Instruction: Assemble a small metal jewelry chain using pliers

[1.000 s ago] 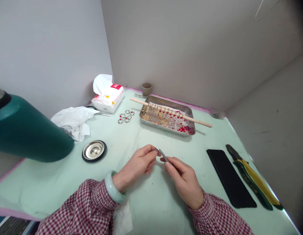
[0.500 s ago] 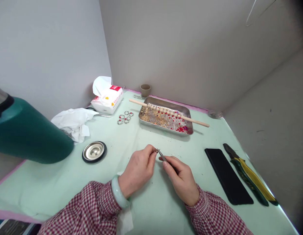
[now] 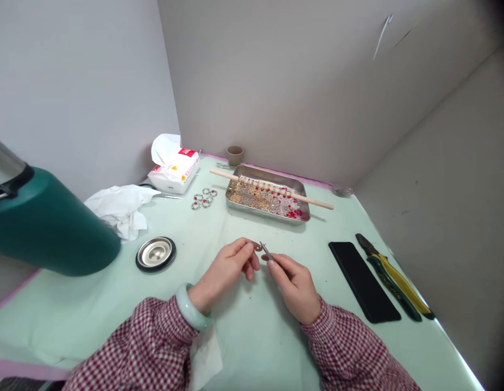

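Pointed metal tweezers (image 3: 268, 253) are gripped in my right hand (image 3: 296, 285), with their tips up beside the fingertips of my left hand (image 3: 230, 266). My left thumb lies along the outstretched index finger, and the other fingers curl loosely below. By the left index fingertip, close to the tweezer tips, is a tiny item, too small to make out. Beyond both hands stands a metal tray (image 3: 268, 215) of gold, clear and red beads. A wooden stick (image 3: 317, 203) wound with pale material rests across it. Several small beaded rings (image 3: 204, 199) lie left of the tray.
On the left are a green flask (image 3: 52, 222), a round metal lid (image 3: 156, 253), crumpled tissue (image 3: 117, 209) and a tissue pack (image 3: 174, 171). A small cup (image 3: 234, 155) stands at the back. To the right lie a black slab (image 3: 364, 282) and yellow-green pliers (image 3: 394, 279).
My left fingers have loosened from a tight pinch, with the index finger now stretched out. The tweezers stay in my right hand near it. The whole view has shifted slightly.
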`<state>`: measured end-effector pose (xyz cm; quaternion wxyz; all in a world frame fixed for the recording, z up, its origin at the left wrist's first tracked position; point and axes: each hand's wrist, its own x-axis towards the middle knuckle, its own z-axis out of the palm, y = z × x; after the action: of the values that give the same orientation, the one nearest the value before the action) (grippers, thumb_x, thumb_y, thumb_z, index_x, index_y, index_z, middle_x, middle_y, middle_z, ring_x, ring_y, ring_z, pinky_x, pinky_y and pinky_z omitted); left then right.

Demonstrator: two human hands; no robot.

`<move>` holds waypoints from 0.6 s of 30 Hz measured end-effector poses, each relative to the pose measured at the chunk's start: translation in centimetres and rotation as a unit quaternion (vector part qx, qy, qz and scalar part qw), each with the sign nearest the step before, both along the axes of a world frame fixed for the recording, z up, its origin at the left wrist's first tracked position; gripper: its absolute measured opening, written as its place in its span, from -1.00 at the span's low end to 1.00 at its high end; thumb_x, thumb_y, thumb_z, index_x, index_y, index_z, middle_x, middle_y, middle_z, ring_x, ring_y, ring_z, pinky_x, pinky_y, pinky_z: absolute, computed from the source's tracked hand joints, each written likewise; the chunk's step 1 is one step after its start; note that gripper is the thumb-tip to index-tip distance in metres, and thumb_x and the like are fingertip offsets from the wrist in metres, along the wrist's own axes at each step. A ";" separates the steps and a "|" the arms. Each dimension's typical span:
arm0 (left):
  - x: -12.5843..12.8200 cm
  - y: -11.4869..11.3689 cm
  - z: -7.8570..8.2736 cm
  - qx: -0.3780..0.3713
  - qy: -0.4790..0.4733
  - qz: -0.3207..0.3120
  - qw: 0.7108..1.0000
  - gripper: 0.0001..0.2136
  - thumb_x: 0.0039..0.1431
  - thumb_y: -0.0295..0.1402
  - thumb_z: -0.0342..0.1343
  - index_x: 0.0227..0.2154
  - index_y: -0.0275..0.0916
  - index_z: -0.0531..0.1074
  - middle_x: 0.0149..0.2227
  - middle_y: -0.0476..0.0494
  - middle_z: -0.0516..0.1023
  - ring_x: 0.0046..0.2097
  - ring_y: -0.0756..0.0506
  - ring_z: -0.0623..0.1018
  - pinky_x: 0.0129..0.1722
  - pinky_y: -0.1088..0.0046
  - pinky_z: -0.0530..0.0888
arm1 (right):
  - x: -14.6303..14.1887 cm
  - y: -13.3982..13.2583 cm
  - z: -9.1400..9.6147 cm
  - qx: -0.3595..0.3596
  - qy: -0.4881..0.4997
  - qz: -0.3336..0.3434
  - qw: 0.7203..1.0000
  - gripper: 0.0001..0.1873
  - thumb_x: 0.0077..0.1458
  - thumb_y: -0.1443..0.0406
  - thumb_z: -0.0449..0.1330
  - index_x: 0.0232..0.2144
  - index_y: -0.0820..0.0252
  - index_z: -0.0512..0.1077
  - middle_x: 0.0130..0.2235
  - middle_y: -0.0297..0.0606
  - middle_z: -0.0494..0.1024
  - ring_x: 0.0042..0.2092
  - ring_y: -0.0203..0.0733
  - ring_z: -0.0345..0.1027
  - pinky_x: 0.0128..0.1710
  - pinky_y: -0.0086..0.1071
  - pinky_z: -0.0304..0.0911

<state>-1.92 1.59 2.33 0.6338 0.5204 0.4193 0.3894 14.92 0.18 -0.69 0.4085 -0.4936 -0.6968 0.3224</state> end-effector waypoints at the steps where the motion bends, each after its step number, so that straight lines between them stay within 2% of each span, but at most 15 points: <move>1: -0.1 0.0 0.0 -0.017 -0.015 -0.003 1.000 -0.76 0.21 -0.21 -0.11 -0.44 -0.27 0.26 -0.52 -0.01 0.37 -0.56 0.06 0.30 -0.49 0.53 0.27 | 0.0 0.0 0.0 0.003 -0.002 0.000 1.000 -0.75 0.17 0.26 0.06 -0.22 0.22 0.49 -0.26 -0.18 0.54 -0.23 -0.16 0.41 -0.19 -0.30 0.32; 5: -0.6 -0.5 0.0 -0.078 -0.044 -0.048 0.995 -0.80 0.18 -0.23 -0.08 -0.38 -0.26 0.30 -0.65 0.15 0.09 -0.63 0.09 0.06 -0.63 0.58 0.08 | -0.1 -0.5 0.3 0.023 -0.027 0.023 0.999 -0.73 0.18 0.28 0.04 -0.17 0.20 0.49 -0.29 -0.19 0.53 -0.25 -0.18 0.40 -0.21 -0.31 0.32; 7: -0.9 -0.7 0.0 -0.077 -0.008 -0.065 0.995 -0.80 0.19 -0.24 -0.10 -0.33 -0.26 0.33 -0.65 0.17 0.00 -0.63 0.08 0.00 -0.64 0.57 0.01 | -0.2 -0.8 0.4 0.037 -0.050 0.029 0.998 -0.73 0.18 0.29 0.03 -0.19 0.22 0.49 -0.34 -0.20 0.52 -0.28 -0.19 0.39 -0.24 -0.33 0.32; 9: -1.1 -0.9 0.0 -0.013 0.080 -0.041 0.996 -0.82 0.17 -0.29 -0.09 -0.37 -0.26 0.35 -0.63 0.12 0.09 -0.59 0.06 0.08 -0.60 0.55 0.06 | -0.4 -1.0 0.4 0.057 -0.082 0.023 0.995 -0.74 0.18 0.29 0.03 -0.22 0.24 0.50 -0.38 -0.20 0.50 -0.32 -0.19 0.38 -0.28 -0.34 0.30; 12: -1.2 -1.0 -0.1 0.113 0.192 0.036 0.974 -0.85 0.12 -0.38 -0.06 -0.51 -0.26 0.34 -0.55 0.01 0.28 -0.47 0.01 0.26 -0.47 0.52 0.18 | -0.7 -0.9 0.4 0.083 -0.119 0.012 0.989 -0.75 0.16 0.30 0.04 -0.23 0.26 0.50 -0.40 -0.20 0.48 -0.36 -0.20 0.35 -0.32 -0.34 0.27; 14: -1.2 -1.0 0.0 0.104 0.185 0.036 0.977 -0.83 0.15 -0.36 -0.09 -0.50 -0.25 0.31 -0.58 0.04 0.26 -0.50 0.02 0.24 -0.50 0.51 0.17 | -0.8 -0.6 0.6 0.092 -0.119 0.014 0.989 -0.75 0.16 0.31 0.04 -0.22 0.26 0.50 -0.39 -0.20 0.49 -0.35 -0.20 0.36 -0.31 -0.34 0.27; 16: -1.3 -1.1 0.3 0.052 0.132 0.000 0.990 -0.80 0.20 -0.29 -0.14 -0.42 -0.25 0.31 -0.61 0.08 0.21 -0.58 0.04 0.18 -0.56 0.52 0.14 | -0.6 -0.1 0.9 0.096 -0.104 0.025 0.990 -0.74 0.16 0.30 0.05 -0.22 0.25 0.50 -0.37 -0.20 0.50 -0.34 -0.20 0.37 -0.30 -0.35 0.28; 18: -1.4 -1.1 0.9 0.019 0.073 -0.029 0.997 -0.78 0.21 -0.24 -0.14 -0.34 -0.26 0.32 -0.57 0.07 0.25 -0.60 0.07 0.19 -0.57 0.53 0.16 | -0.3 0.4 1.3 0.096 -0.089 0.035 0.991 -0.74 0.16 0.29 0.05 -0.22 0.24 0.51 -0.37 -0.20 0.51 -0.33 -0.20 0.38 -0.29 -0.34 0.28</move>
<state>-3.35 0.46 3.19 0.6021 0.5715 0.4419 0.3401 14.61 0.60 0.66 0.3788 -0.4543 -0.7749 0.2229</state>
